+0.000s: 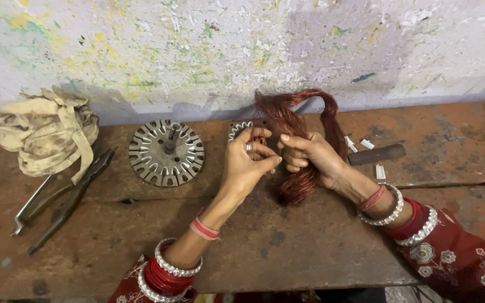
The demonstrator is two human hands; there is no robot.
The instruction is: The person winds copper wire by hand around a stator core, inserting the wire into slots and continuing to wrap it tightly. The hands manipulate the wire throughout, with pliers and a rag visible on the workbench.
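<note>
Both hands up over the middle of the rusty brown counter [321,247], close together. Right hand [310,157] closed around a thick hank of copper wire [301,132], fingers wrapped over its middle, thumb on top. Hank looped up and over behind the hand in a reddish arch toward the far wall, lower end hanging just below the fist, above the counter. Left hand [249,163] just left of it, fingertips pinched together on what looked like fine strands at the hank's near side; too thin to tell for sure. Ring on one finger, red and silver bangles [166,269] stacked on that wrist, more of the same on the right wrist.

Behind the left hand, partly hidden, a small slotted metal core [238,129] lying on the counter. Further left, a larger round slotted metal disc [166,152] with a shaft stub in its centre, flat on the counter, well apart from the hands. Far left, a crumpled dirty cloth [43,129] against the wall, and just near it a pair of dark pliers [71,199] lying across a flat metal tool. Right of the hank, a dark wooden handle [376,154] on the counter with a few small white scraps [367,144] around it. Paint-speckled wall [242,50] along the far edge.
</note>
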